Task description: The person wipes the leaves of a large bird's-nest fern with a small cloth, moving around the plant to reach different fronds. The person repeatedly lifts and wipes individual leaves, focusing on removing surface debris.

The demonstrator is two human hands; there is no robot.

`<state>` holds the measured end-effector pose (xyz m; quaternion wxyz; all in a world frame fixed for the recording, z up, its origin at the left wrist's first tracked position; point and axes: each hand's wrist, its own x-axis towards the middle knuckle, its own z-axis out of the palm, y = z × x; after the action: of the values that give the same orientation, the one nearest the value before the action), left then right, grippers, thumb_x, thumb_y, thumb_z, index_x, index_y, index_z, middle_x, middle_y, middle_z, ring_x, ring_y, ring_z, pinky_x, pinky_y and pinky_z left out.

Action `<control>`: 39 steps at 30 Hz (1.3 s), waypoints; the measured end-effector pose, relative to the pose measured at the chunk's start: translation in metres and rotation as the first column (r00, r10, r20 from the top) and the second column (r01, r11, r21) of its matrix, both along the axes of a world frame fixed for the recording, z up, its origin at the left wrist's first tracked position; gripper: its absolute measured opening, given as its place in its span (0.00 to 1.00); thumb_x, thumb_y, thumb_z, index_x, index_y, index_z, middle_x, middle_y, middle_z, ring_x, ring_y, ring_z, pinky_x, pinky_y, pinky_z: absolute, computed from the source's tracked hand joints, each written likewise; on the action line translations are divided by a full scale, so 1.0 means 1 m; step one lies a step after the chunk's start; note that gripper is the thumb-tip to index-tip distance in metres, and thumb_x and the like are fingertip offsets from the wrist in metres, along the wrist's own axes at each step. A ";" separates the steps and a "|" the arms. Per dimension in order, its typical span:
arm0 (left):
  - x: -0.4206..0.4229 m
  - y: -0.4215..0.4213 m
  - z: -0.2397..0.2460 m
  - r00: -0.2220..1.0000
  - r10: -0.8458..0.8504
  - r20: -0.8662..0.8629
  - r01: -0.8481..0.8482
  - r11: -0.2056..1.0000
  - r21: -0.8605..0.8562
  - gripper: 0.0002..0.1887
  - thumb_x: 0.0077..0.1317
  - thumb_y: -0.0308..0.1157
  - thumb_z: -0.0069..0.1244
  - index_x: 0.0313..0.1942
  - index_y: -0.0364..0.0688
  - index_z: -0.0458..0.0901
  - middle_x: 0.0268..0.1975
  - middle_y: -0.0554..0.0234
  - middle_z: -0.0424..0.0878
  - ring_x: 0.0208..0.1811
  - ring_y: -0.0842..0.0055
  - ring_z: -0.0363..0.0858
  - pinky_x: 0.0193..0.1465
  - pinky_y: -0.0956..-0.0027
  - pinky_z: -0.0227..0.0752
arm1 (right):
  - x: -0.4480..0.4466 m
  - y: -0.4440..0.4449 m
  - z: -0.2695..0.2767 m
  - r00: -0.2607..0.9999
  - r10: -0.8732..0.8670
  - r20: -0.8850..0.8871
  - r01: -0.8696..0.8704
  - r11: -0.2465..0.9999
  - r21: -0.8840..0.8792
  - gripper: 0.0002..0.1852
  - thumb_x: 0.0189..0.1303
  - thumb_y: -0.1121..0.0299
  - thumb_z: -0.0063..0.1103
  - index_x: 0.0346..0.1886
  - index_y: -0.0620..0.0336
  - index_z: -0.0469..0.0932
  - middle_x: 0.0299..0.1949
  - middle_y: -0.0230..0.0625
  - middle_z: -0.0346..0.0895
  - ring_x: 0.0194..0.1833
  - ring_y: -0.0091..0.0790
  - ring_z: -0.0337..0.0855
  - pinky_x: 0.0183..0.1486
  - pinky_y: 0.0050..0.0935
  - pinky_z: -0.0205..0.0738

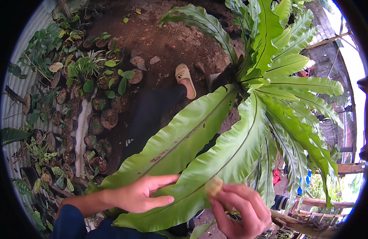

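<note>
A large bird's nest fern (246,80) spreads its long green fronds from the centre to the right. My left hand (145,192) has a broad frond (219,149) between its thumb and fingers, near the frond's lower end. My right hand (243,206) pinches a small pale yellowish wad (213,186), which lies against the same frond's upper face beside the midrib. What the wad is made of cannot be told. A second broad frond (172,137), with brown spots along its midrib, passes behind my left hand.
Many small potted plants (109,119) stand at the left by a corrugated metal sheet (15,98). My foot in a beige clog (184,73) rests on bare soil (154,35). Wooden poles (324,203) run at the lower right.
</note>
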<state>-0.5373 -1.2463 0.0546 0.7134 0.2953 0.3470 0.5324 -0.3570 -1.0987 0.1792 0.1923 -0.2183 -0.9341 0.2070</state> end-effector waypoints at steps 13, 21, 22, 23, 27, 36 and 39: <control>0.000 -0.009 0.015 0.952 0.213 0.221 -0.122 0.923 -0.366 0.29 0.83 0.40 0.38 0.74 0.27 0.65 0.67 0.54 0.78 0.67 0.74 0.75 0.71 0.67 0.67 | -0.022 -0.047 -0.049 0.956 0.267 -0.118 -0.285 0.940 -0.189 0.20 0.56 0.79 0.72 0.53 0.64 0.84 0.46 0.41 0.84 0.43 0.40 0.87 0.46 0.34 0.83; 0.005 -0.006 0.006 0.982 0.177 0.062 -0.145 0.926 -0.350 0.26 0.85 0.41 0.42 0.71 0.31 0.72 0.42 0.76 0.82 0.43 0.93 0.74 0.47 0.82 0.70 | -0.012 -0.011 -0.028 0.995 -0.098 -0.012 0.098 0.995 0.022 0.17 0.50 0.81 0.77 0.46 0.62 0.87 0.40 0.35 0.90 0.42 0.36 0.89 0.46 0.32 0.84; 0.006 -0.007 0.007 0.982 0.179 0.066 -0.144 0.921 -0.363 0.25 0.85 0.42 0.42 0.71 0.32 0.73 0.41 0.77 0.82 0.42 0.93 0.74 0.46 0.83 0.70 | -0.013 -0.006 -0.029 0.995 -0.103 -0.001 0.102 0.990 0.100 0.17 0.51 0.79 0.77 0.47 0.61 0.87 0.40 0.35 0.90 0.41 0.37 0.89 0.45 0.33 0.83; 0.006 -0.007 0.007 0.984 0.172 0.051 -0.141 0.918 -0.370 0.26 0.85 0.42 0.42 0.71 0.31 0.72 0.44 0.74 0.83 0.45 0.92 0.75 0.49 0.82 0.71 | -0.014 -0.002 -0.032 0.987 -0.145 0.062 0.134 0.979 0.155 0.17 0.52 0.78 0.77 0.48 0.61 0.86 0.40 0.35 0.90 0.40 0.37 0.88 0.44 0.35 0.83; 0.014 -0.004 0.005 0.963 0.231 0.136 -0.167 0.915 -0.367 0.29 0.85 0.44 0.41 0.72 0.28 0.68 0.59 0.63 0.82 0.59 0.84 0.77 0.62 0.75 0.72 | -0.022 -0.007 -0.045 0.988 -0.141 0.068 0.137 0.989 0.054 0.18 0.54 0.76 0.77 0.50 0.61 0.87 0.41 0.36 0.89 0.39 0.37 0.87 0.42 0.34 0.82; 0.015 -0.006 0.007 0.909 0.319 0.270 -0.170 0.872 -0.458 0.32 0.85 0.48 0.33 0.72 0.26 0.67 0.67 0.46 0.79 0.66 0.70 0.79 0.67 0.65 0.73 | -0.012 -0.044 -0.050 0.980 0.188 0.067 -0.186 0.982 -0.033 0.17 0.54 0.79 0.75 0.49 0.62 0.87 0.41 0.36 0.88 0.36 0.34 0.88 0.39 0.28 0.83; 0.015 -0.002 0.009 0.933 0.313 0.177 -0.205 0.867 -0.454 0.28 0.84 0.43 0.40 0.69 0.26 0.71 0.59 0.52 0.84 0.55 0.77 0.83 0.55 0.73 0.78 | -0.011 -0.062 -0.057 0.948 0.317 0.032 -0.313 0.945 -0.090 0.25 0.51 0.77 0.69 0.56 0.65 0.82 0.49 0.39 0.84 0.48 0.38 0.86 0.50 0.31 0.82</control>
<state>-0.5225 -1.2478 0.0637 0.7194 0.0139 0.4013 0.5667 -0.3681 -1.1610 0.1219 0.1257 -0.0787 -0.9517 0.2690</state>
